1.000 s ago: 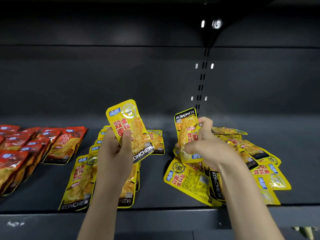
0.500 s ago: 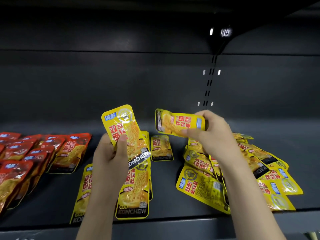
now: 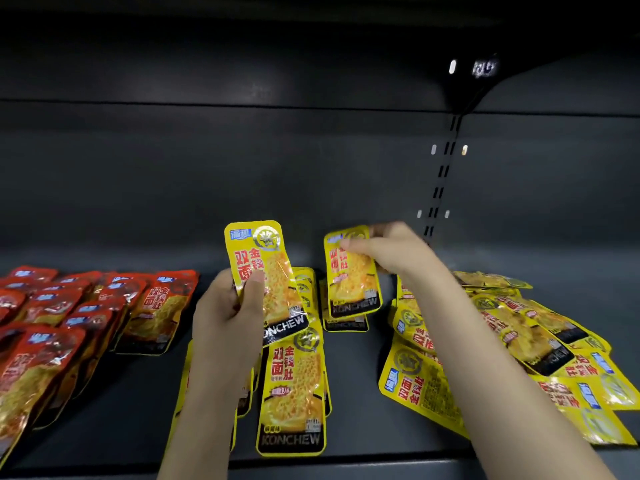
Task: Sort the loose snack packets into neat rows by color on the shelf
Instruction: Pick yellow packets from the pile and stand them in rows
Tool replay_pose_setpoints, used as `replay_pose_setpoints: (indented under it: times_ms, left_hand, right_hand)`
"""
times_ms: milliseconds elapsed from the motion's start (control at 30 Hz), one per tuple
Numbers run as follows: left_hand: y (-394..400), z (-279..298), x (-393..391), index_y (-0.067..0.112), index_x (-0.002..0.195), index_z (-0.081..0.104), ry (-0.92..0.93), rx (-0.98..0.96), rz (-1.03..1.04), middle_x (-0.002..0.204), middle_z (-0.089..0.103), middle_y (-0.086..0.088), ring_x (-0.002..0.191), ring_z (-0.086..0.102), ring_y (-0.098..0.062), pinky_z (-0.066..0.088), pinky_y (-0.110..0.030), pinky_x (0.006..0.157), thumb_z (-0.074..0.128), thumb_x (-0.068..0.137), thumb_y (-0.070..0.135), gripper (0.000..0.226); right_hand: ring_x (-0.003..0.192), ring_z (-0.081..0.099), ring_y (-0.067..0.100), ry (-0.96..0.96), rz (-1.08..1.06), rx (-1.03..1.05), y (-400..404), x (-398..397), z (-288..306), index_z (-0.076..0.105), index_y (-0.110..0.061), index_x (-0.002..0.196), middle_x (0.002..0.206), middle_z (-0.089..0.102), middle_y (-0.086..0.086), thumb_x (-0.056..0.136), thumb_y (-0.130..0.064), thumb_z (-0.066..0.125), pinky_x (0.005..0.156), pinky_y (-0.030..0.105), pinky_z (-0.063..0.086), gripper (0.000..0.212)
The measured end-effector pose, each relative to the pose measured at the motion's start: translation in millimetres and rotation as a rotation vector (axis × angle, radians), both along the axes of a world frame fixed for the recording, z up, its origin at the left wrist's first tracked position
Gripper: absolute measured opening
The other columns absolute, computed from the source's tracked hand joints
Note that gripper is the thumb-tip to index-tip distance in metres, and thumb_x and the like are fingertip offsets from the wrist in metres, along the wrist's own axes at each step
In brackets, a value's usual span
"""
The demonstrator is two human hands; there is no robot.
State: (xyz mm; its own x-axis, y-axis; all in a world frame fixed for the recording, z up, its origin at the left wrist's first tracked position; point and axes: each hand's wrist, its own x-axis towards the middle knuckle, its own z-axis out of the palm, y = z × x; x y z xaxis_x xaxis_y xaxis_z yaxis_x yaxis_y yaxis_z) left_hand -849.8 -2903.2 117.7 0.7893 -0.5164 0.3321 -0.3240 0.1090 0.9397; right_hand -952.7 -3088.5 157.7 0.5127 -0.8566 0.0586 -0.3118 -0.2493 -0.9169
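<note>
At the near edge of the dark shelf (image 3: 346, 441), a yellow packet (image 3: 291, 393) lies flat and upright in a short row of yellow packets, most of that row hidden under the left forearm. To the near right, a loose heap of yellow packets (image 3: 519, 344) sprawls at mixed angles, overlapping one another, partly covered by the right forearm. To the near left, red packets (image 3: 62, 327) lie in overlapping rows that run back toward the wall.

Above the yellow row, the left hand (image 3: 228, 317) holds a yellow packet upright (image 3: 265, 282), thumb pressed across its front and fingers curled behind; the grip is closed on the packet's lower left part. Farther back and to the right, the right hand (image 3: 391, 251) pinches the top of another yellow packet (image 3: 351, 271), which hangs upright just above one more yellow packet (image 3: 346, 322) lying on the shelf. The right hand is blurred.

Behind everything stands the dark back wall (image 3: 242, 174), with a slotted upright strip (image 3: 440, 181) at far right.
</note>
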Motion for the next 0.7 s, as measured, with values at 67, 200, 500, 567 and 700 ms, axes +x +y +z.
replay_pose_setpoints:
  times_ms: [67,200,500,567,700]
  left_hand:
    - [0.2,0.1,2.0,0.013,0.080,0.062,0.007,0.002,0.002,0.057,0.057,0.006,0.048,0.045,0.001,0.034,-0.006,0.045,0.049,0.096,0.028,0.026]
    - [3.5,-1.0,5.3,0.013,0.069,0.052,-0.004,0.035,-0.006,0.043,0.041,0.014,0.041,0.036,-0.002,0.029,-0.010,0.041,0.049,0.096,0.027,0.031]
    - [2.7,-0.6,2.6,0.002,0.076,0.049,-0.024,0.060,-0.043,0.042,0.031,0.010,0.042,0.026,-0.007,0.023,-0.017,0.043,0.050,0.096,0.028,0.033]
    - [3.2,-3.9,4.6,-0.002,0.079,0.050,-0.021,0.060,-0.047,0.046,0.030,0.008,0.045,0.025,-0.007,0.023,-0.020,0.045,0.051,0.095,0.028,0.034]
    - [5.1,-8.3,4.5,0.005,0.083,0.060,-0.002,0.108,-0.086,0.047,0.046,0.003,0.043,0.035,-0.004,0.028,-0.017,0.046,0.055,0.094,0.023,0.022]
  right_hand:
    - [0.053,0.042,0.013,0.175,0.008,0.009,-8.3,14.6,-16.6,0.052,-0.012,0.074,0.066,0.049,0.002,0.073,-0.026,0.080,0.046,0.021,0.032,0.031]
    - [0.053,0.041,0.017,0.414,-0.004,-0.012,-18.8,27.2,-43.3,0.045,-0.012,0.063,0.061,0.044,0.003,0.072,-0.030,0.080,0.055,0.026,0.036,0.041]
    - [0.075,0.047,0.023,0.594,-0.084,-0.110,-14.2,23.9,-54.2,0.038,-0.016,0.061,0.077,0.047,0.005,0.073,-0.051,0.073,0.064,0.026,0.036,0.051]
    - [0.078,0.049,0.025,0.639,-0.099,-0.123,-12.2,23.1,-54.3,0.038,-0.015,0.061,0.083,0.050,0.007,0.075,-0.055,0.070,0.067,0.026,0.038,0.053]
    - [0.094,0.064,0.029,0.675,-0.097,-0.171,-8.6,22.6,-51.3,0.057,-0.010,0.087,0.108,0.060,0.012,0.076,-0.061,0.064,0.078,0.030,0.050,0.053]
